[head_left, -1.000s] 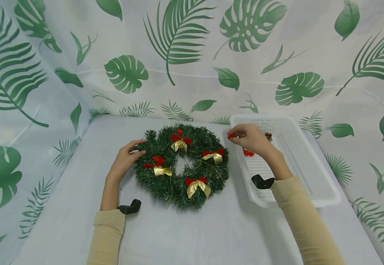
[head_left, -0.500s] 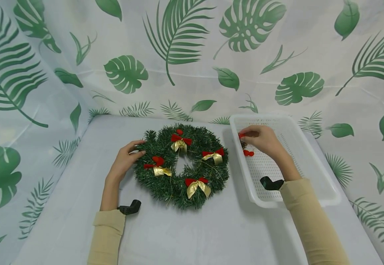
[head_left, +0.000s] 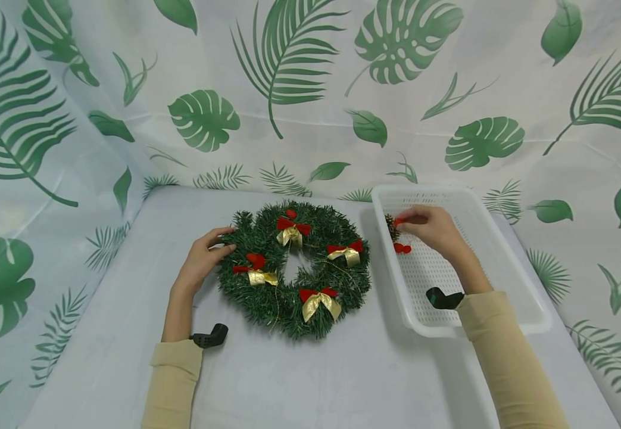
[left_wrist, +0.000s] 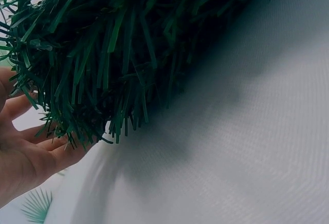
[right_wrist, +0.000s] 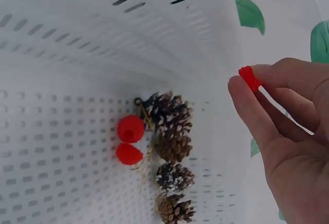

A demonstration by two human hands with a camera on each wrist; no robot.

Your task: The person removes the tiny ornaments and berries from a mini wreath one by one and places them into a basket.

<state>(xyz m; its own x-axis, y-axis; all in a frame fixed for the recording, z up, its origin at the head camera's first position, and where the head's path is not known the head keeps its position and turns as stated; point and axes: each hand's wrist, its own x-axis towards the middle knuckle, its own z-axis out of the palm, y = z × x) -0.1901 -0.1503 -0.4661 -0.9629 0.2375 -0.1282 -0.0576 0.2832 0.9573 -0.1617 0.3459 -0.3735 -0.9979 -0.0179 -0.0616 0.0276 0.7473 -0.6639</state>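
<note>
My right hand (head_left: 433,226) is over the left part of a white plastic basket (head_left: 503,322). Between thumb and fingertip it pinches a small red ornament (right_wrist: 250,79), mostly covered by the fingers. My left hand (head_left: 203,256) touches the left edge of a green tinsel wreath (head_left: 294,316), its fingers gently bent and partly hidden by the tinsel (left_wrist: 103,54). Red and gold bows, including a front bow (head_left: 320,301), sit around the wreath, with a red ornament (head_left: 255,260) on its left side.
Inside the basket, along one wall, lie several pine cones (right_wrist: 175,178) and two round red ornaments (right_wrist: 129,129) with gold string. The basket stands on a white-covered table (head_left: 310,381), right of the wreath. A leaf-print curtain (head_left: 310,107) rises behind.
My right hand has moved right, from over the basket's left rim to farther inside it, still pinching the red ornament. My left hand and the wreath have stayed in place.
</note>
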